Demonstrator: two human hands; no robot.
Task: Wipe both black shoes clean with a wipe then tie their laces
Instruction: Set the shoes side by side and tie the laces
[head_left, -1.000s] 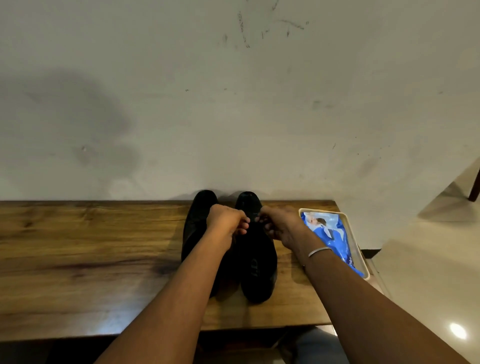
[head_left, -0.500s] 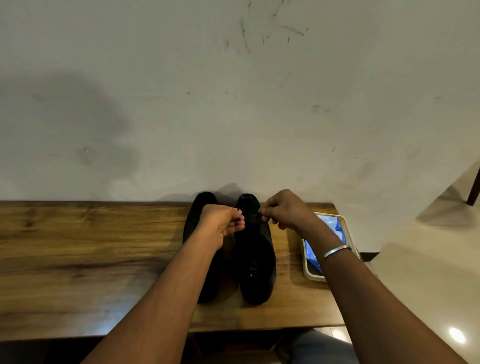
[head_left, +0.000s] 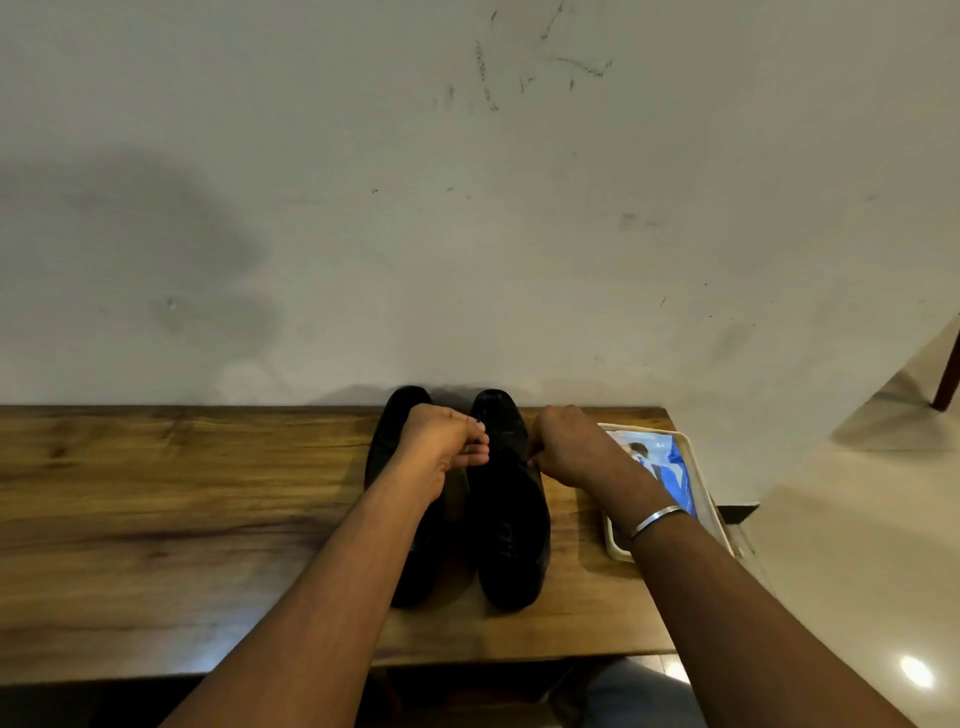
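Table (head_left: 156, 519) left open; tray (head_left: 618, 551) blocks right; wall (head_left: 467, 260) behind shoes (head_left: 511, 519).

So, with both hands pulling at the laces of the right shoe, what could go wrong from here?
1. The left hand and right hand pull outward over the right shoe; the black laces are hard to see against it, so a loop may slip free.
2. The right forearm lies over the tray holding the blue wipes pack, near the table edge; a jerk might push it off.
3. The left shoe sits close and could be nudged.
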